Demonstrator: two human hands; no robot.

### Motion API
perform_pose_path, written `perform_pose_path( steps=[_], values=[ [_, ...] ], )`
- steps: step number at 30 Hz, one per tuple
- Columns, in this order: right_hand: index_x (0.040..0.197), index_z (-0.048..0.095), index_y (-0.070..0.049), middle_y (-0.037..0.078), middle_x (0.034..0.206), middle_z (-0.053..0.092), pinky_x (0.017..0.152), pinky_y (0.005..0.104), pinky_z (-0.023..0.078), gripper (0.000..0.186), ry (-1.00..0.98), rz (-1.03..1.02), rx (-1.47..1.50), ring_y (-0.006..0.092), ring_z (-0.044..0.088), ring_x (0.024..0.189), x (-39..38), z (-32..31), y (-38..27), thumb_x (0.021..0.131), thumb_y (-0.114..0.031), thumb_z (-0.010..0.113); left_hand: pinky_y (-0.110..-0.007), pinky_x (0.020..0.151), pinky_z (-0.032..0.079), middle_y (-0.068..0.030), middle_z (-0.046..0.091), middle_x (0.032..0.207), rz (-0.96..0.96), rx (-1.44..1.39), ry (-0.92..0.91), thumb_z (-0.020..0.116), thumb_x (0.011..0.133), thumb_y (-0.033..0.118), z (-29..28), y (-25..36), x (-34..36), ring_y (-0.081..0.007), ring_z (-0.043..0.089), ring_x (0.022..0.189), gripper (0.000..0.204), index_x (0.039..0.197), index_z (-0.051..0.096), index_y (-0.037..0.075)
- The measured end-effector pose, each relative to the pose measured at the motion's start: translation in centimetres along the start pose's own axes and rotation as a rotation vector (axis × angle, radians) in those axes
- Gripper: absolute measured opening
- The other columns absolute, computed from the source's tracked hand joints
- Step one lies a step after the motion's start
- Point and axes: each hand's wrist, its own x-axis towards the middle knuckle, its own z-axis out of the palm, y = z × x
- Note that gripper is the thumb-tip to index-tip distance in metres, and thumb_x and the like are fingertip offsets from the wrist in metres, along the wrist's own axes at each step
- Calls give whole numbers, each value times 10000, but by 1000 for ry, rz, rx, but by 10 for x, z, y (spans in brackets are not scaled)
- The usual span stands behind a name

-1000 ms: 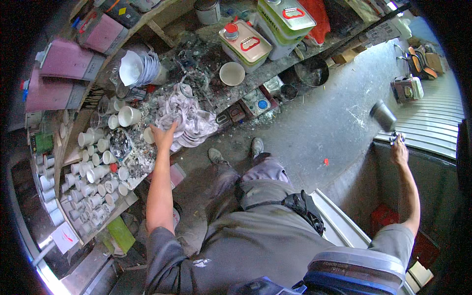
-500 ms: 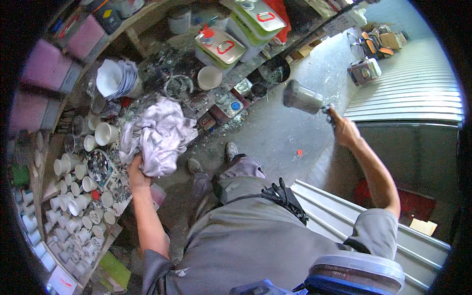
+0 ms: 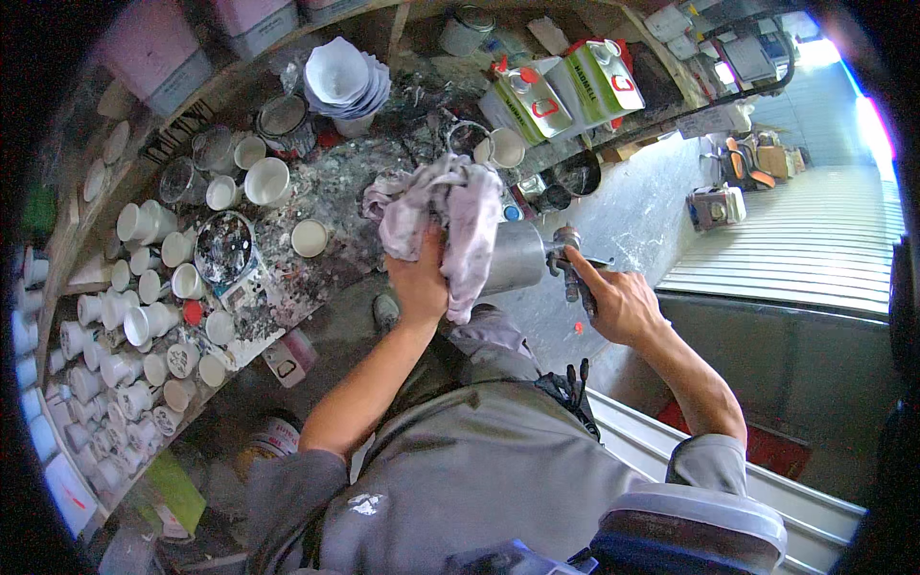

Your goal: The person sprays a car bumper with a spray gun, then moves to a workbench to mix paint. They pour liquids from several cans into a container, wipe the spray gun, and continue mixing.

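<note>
My left hand is closed on a crumpled pale pink, stained cloth, held up in front of me. My right hand grips a metal spray gun by its body and handle, with the forefinger reaching up near its top. The gun's grey cylindrical cup lies sideways, pointing left, and the cloth hides its far end; whether the two touch I cannot tell. Behind the cloth and left of it is a paint-stained workbench with a small pale cup near its edge.
Many white cups, a stack of paper cones and green-and-silver cans crowd the bench. Pink containers sit on a shelf at upper left. Ridged metal sheeting and a dark metal panel are on my right, beside the floor.
My left hand has lifted the cloth off the bench and moved it right. My right hand has brought the spray gun leftward from the far right, so its cup now meets or passes behind the cloth.
</note>
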Motion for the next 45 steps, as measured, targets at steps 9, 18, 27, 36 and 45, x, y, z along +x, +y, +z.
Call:
perform_pose_path(
  steps=[9,18,27,36,45],
  values=[
    [1369,603,7,192,967,767,781,373,569,534,122,-203,754,231,742,808,3,23,-47,852,-74,707,-430,1132,408,-141,574,1399,-347,-824,-375,495,1060,424,-20,-32,-2,-255,539,1288,543,1434,504,31],
    [923,614,24,71,587,552,451,335,391,288,-128,-184,1997,152,479,463,7,23,-46,709,-123,737,-466,897,578,-107,670,1242,200,141,-771,554,1000,355,-33,-59,-4,-316,651,1127,500,1401,534,57],
    [844,589,-15,50,525,439,450,375,330,197,-269,-467,2319,170,387,427,6,28,-71,794,-160,713,-395,983,510,-91,672,1202,-203,-40,-780,709,870,268,-33,-10,-40,-251,650,1102,469,1272,609,47],
    [943,565,-18,68,572,503,431,386,392,269,516,-140,1957,193,467,438,-24,10,-34,720,-124,670,-382,912,532,-88,732,1065,572,375,-542,827,692,203,-88,-58,86,-252,696,1002,445,1089,708,42],
    [787,576,-19,41,570,514,447,291,384,57,811,379,1405,134,447,439,-43,34,15,799,-75,573,-543,1183,309,-268,342,1569,528,1288,-535,840,794,250,-71,-116,128,-484,341,1423,815,1494,460,78]
  ],
)
